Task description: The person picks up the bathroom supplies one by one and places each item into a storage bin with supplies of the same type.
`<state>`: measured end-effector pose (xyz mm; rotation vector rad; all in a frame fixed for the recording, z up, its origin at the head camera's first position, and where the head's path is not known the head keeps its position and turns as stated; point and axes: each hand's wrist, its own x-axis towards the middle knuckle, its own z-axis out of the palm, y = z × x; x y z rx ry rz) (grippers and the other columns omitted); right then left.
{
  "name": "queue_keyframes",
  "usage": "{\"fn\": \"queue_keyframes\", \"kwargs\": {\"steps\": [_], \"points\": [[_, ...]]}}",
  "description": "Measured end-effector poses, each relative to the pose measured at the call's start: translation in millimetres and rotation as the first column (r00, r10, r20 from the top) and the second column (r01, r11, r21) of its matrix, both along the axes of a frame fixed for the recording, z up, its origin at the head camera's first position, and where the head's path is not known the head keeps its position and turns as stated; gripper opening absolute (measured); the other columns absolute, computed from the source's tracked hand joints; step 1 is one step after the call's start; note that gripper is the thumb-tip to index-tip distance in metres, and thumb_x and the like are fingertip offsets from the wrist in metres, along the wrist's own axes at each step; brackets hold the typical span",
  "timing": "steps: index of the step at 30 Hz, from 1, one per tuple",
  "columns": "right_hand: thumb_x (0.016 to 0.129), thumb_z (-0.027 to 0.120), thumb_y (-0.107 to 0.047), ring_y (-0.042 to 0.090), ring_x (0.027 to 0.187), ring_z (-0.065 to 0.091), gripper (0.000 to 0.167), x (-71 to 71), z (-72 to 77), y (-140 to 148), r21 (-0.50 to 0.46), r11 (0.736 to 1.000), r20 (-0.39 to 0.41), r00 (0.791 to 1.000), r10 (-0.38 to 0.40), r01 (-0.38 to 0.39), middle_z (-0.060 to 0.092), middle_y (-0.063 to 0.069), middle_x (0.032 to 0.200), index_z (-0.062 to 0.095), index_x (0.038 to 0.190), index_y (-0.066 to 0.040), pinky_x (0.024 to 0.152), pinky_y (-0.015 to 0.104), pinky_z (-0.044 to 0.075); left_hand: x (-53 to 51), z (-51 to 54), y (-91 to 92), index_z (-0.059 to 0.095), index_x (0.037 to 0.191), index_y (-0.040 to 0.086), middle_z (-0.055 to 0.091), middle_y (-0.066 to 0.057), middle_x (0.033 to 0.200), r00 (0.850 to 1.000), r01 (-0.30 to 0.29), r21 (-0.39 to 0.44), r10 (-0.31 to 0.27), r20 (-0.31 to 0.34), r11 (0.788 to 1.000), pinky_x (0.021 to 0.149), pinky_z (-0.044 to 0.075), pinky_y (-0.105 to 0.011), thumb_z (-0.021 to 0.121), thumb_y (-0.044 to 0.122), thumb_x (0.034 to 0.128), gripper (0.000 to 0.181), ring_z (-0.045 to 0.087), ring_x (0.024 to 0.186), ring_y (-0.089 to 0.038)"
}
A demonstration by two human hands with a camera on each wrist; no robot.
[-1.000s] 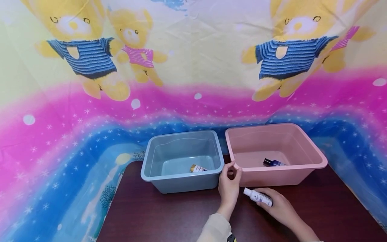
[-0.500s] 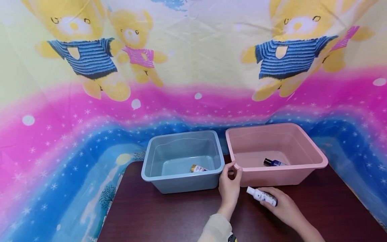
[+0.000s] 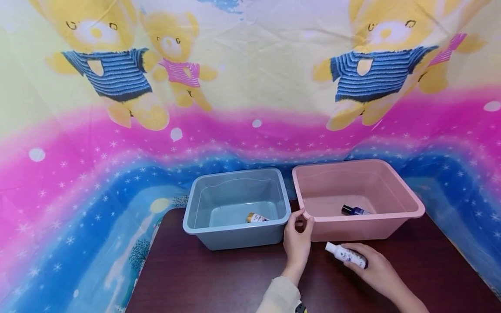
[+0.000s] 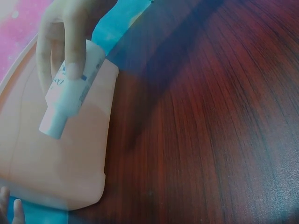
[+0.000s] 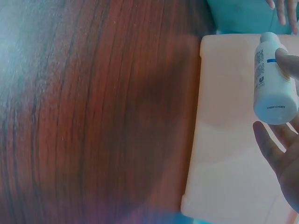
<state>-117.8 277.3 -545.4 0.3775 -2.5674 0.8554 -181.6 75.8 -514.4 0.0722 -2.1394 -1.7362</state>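
Observation:
A small white bottle (image 3: 348,255) with a white cap and printed label lies tilted in my right hand (image 3: 372,265), which grips its lower part between thumb and fingers. It is held in front of the pink bin (image 3: 360,228), outside it. The right wrist view shows the bottle's (image 5: 273,88) round base turned toward the camera. With thumb and index finger, my left hand (image 3: 297,243) pinches the rim at the pink bin's near left corner. Inside that bin lies a dark blue bottle (image 3: 354,210) with a black cap.
Left of the pink bin stands a blue-grey bin (image 3: 242,237), holding a small white container with a gold cap (image 3: 256,218). Both bins rest on a dark reddish-brown wooden table (image 3: 219,278). Behind hangs a cloth printed with bears (image 3: 250,87).
My right hand has shifted a little to the right with the white bottle. The left hand stays at the pink bin's corner, and both bins are unmoved.

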Motion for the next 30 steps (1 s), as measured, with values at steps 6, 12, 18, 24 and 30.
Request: {"fn": "queue_keyframes", "kwargs": {"steps": [6,12,18,24,30], "points": [[0.066,0.090,-0.011,0.004,0.086,0.058,0.049,4.4,3.6,5,0.000,1.000,-0.035,0.999,0.000,0.000,0.069,-0.003,0.104,0.072,0.111,-0.019,0.074,0.010,0.036,-0.1,1.2,-1.0,0.068,0.114,0.039,0.063,0.017,0.092,1.000,0.004,-0.001,-0.004,0.004,1.000,0.073,0.047,-0.027,0.073,0.035,0.0883,0.026,0.061,0.089,-0.013],[0.066,0.091,-0.010,0.004,0.085,0.058,0.050,7.7,9.7,8,-0.002,1.000,-0.047,0.999,-0.004,0.004,0.068,-0.002,0.103,0.072,0.111,-0.019,0.075,0.009,0.036,-0.5,1.5,-1.7,0.068,0.113,0.040,0.064,0.014,0.092,1.000,0.006,-0.003,-0.006,0.007,1.000,0.072,0.047,-0.027,0.073,0.035,0.0887,0.026,0.061,0.088,-0.012],[0.068,0.090,-0.014,0.005,0.085,0.057,0.048,13.0,16.9,13,0.009,0.999,-0.016,0.999,-0.033,0.033,0.068,-0.001,0.103,0.072,0.112,-0.019,0.072,0.009,0.036,0.0,0.9,-1.3,0.068,0.114,0.040,0.066,0.010,0.093,1.000,0.010,0.001,-0.010,0.012,1.000,0.072,0.046,-0.027,0.073,0.035,0.0890,0.026,0.062,0.089,-0.014],[0.069,0.090,-0.014,0.004,0.085,0.057,0.048,14.4,23.6,17,0.017,0.999,-0.014,0.999,-0.039,0.039,0.068,-0.001,0.104,0.072,0.113,-0.019,0.071,0.010,0.037,-0.7,0.2,-0.6,0.068,0.113,0.041,0.065,0.013,0.093,1.000,0.004,0.000,-0.004,0.017,1.000,0.073,0.046,-0.028,0.073,0.036,0.0886,0.025,0.061,0.089,-0.012],[0.068,0.091,-0.013,0.003,0.085,0.056,0.049,14.6,29.7,20,0.021,0.998,-0.014,0.999,-0.051,0.051,0.068,0.000,0.103,0.072,0.113,-0.018,0.072,0.008,0.037,-1.0,1.3,-0.3,0.068,0.113,0.040,0.066,0.009,0.093,1.000,0.007,0.010,-0.008,0.018,1.000,0.073,0.046,-0.028,0.073,0.036,0.0886,0.025,0.061,0.089,-0.014]]}}
